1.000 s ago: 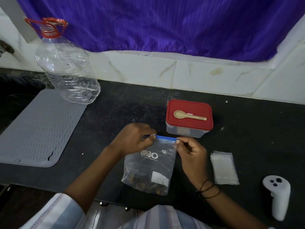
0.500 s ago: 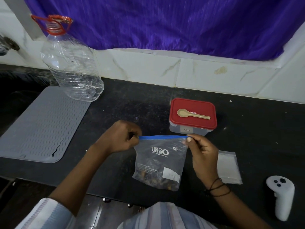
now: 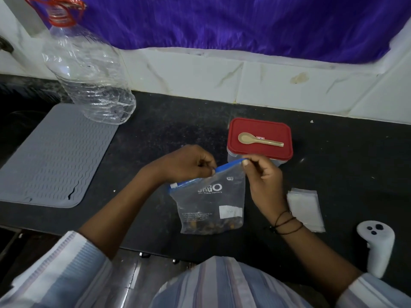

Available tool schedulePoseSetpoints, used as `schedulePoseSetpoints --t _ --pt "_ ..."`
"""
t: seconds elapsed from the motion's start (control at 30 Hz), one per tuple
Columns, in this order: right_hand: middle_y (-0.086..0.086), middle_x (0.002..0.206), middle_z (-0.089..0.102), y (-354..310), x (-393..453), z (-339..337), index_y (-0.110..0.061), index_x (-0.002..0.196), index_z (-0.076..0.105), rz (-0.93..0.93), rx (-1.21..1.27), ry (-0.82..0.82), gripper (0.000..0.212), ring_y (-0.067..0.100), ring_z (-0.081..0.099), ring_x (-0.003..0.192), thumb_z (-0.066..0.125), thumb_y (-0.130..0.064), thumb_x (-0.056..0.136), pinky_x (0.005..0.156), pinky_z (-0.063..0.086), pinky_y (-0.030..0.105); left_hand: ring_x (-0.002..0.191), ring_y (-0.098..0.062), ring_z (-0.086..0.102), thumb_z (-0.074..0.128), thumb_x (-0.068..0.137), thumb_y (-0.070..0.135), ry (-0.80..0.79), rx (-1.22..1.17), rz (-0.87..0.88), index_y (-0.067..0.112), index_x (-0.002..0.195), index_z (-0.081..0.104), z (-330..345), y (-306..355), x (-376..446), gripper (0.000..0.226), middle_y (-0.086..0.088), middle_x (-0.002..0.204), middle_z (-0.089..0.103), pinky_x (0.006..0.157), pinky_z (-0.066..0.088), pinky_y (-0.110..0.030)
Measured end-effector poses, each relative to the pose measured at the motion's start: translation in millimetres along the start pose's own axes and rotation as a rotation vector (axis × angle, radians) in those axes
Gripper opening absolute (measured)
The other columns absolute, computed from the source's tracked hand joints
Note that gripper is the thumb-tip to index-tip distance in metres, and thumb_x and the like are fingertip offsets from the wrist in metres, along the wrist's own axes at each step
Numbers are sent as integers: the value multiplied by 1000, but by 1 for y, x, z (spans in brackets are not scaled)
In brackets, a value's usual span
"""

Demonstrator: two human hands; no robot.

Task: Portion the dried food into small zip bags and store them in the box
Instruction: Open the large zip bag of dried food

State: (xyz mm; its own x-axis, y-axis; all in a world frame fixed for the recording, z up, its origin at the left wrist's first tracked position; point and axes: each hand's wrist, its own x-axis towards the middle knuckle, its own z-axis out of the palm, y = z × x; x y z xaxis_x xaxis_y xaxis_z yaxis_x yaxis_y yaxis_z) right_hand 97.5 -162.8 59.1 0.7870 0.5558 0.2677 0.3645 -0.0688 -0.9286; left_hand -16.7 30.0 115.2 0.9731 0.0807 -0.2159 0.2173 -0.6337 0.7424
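Two hands, left hand and right hand, pinch the blue zip strip of a clear plastic bag of dark dried food with their fingers, above the black surface. Judging by this, the opening step is underway; next, scooping calls for the tan spoon on the red-lidded box, plus the small clear zip bags nearby.

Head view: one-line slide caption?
Both hands, left hand and right hand, pinch the blue zip strip of the food bag before the red-lidded box.
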Motion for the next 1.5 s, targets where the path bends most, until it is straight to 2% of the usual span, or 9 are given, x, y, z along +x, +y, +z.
schedulePoseSetpoints --t 0.33,0.5,0.67,0.77,0.97,1.17,1.27,1.4,1.5 --pt "0 80 59 -19 -14 21 -19 101 48 129 -19 80 22 9 58 71 68 -23 91 66 50 23 68 -5 68 75 87 14 183 -231 -140 16 84 76 15 -1 -18 3 7 75 75 70 55 -28" --pt "13 80 67 -31 -22 29 -6 90 58 350 72 -134 37 15 70 67 65 -43 91 64 58 37 74 -20 69 71 90 10 309 -432 -152 4 90 73 35 4 -24 6 -13 83 75 75 56 -38" --pt "29 97 65 -43 -25 36 1 90 53 586 321 -233 35 36 69 93 62 -32 96 72 60 35 83 -33 73 71 87 0 329 -668 -121 -7 94 70 45 12 -29 10 -25 91 74 76 61 -36" --pt "21 92 67 -50 -24 35 -1 93 58 650 413 -241 24 31 67 91 63 -25 96 71 58 28 90 -39 71 76 77 10 342 -885 -195 -7 95 70 50 13 -34 25 -28 97 72 83 59 -47" --pt "31 99 67 -55 -25 29 13 101 57 693 424 -222 25 32 66 87 57 -12 98 85 56 51 61 -13 68 65 89 20 291 -1160 -345 4 84 68 56 8 -40 17 -8 73 70 59 57 -26" --pt "5 77 66 -50 -22 22 -8 95 60 923 757 -196 19 17 70 77 43 -6 103 76 58 33 66 -13 64 47 104 16 547 -1329 -451 4 83 64 74 7 -35 30 -6 70 65 66 57 -22" --pt "6 81 64 -40 -21 26 -8 96 59 997 954 -112 21 16 68 78 40 -5 103 84 57 35 62 -10 62 42 107 15 645 -1625 -483 4 84 61 79 7 -32 31 -5 67 63 67 58 -21" --pt "11 76 68 -33 -25 35 -2 96 61 1025 1229 55 24 18 72 68 39 -6 104 71 62 32 56 -6 65 43 106 12 676 -2044 -457 -4 99 59 86 11 -29 24 -9 70 66 67 58 -19" --pt "17 85 67 -28 -25 38 3 105 60 1032 1319 107 26 22 72 69 37 -8 104 73 62 34 88 -16 71 42 107 11 638 -2105 -401 -7 108 60 95 9 -28 25 -20 88 72 90 56 -33"
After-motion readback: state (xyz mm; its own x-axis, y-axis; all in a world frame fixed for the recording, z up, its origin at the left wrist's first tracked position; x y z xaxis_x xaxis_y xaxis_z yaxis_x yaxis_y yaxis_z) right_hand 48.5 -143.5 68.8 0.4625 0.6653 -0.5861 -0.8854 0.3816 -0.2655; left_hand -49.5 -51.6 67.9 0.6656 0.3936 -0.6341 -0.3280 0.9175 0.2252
